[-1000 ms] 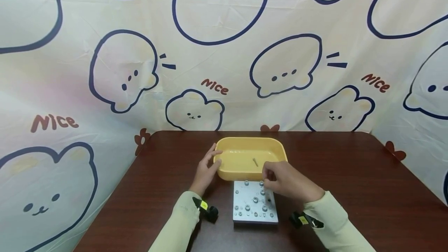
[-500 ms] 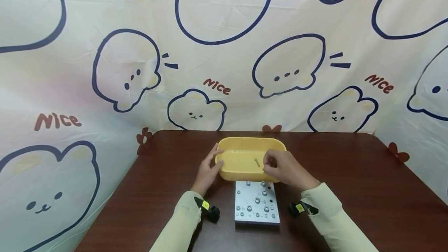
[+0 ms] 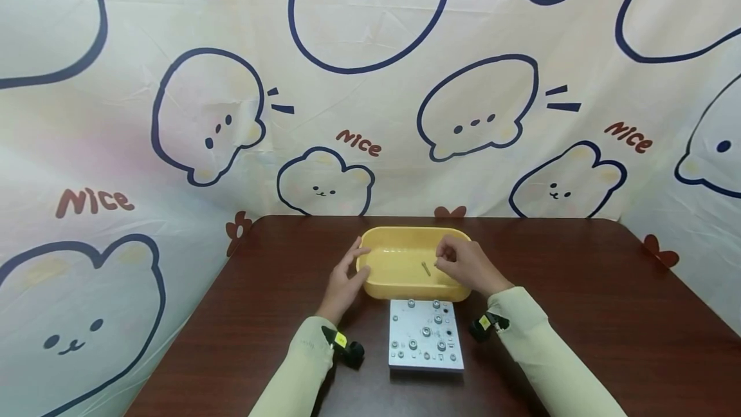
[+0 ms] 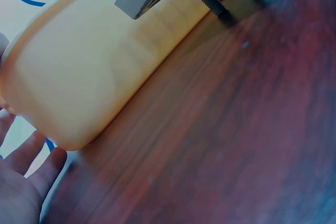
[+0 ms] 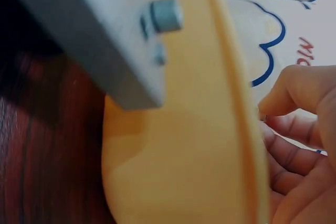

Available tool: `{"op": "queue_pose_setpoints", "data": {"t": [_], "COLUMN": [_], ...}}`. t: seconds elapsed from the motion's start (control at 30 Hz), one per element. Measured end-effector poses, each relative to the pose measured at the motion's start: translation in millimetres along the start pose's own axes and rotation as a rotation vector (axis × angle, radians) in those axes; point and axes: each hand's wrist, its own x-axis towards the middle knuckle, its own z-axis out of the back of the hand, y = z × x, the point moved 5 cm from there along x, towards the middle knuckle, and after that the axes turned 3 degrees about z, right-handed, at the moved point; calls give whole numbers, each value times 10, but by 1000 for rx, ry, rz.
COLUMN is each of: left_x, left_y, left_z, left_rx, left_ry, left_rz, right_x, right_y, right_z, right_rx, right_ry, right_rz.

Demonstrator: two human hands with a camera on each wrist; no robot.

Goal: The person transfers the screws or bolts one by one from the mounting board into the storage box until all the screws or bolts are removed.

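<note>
A yellow plastic tub [image 3: 384, 291] stands behind a silver metal plate [image 3: 412, 356] fitted with several socket-head screws. My left hand [image 3: 341, 285] holds the tub's left end, the index finger over the rim and the thumb near the front corner. In the left wrist view the left fingers [image 4: 44, 169] lie along the tub's end. Over the tub's right side, my right hand [image 3: 467, 264] pinches a small metal piece [image 5: 262, 118] between thumb and index finger, mostly hidden by the fingertips. One screw [image 3: 426, 268] lies on the tub floor just left of these fingertips.
The dark wooden table [image 3: 289, 256] carries the tub and plate, with the plate close in front of the tub. Two dark holes show at the plate's right side. A patterned cloth [image 3: 393, 101] hangs behind and at both sides.
My right hand has moved from the plate's far right corner up and back over the tub, uncovering the dark hole there. My left hand keeps its place on the tub.
</note>
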Motion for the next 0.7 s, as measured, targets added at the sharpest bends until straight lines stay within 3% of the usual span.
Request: {"op": "queue_pose_setpoints", "data": {"t": [0.33, 0.57, 0.7], "left_x": [-4, 2, -1], "left_y": [-5, -8, -14], "left_z": [-9, -7, 1], "left_rx": [-5, 7, 9], "left_ry": [-1, -13, -15], "left_rz": [5, 4, -2], "right_x": [151, 197, 211], "right_y": [-129, -211, -236], "right_z": [-125, -180, -217], "right_rx": [-28, -66, -91], "right_ry": [18, 67, 90], "right_rz": [15, -105, -125]}}
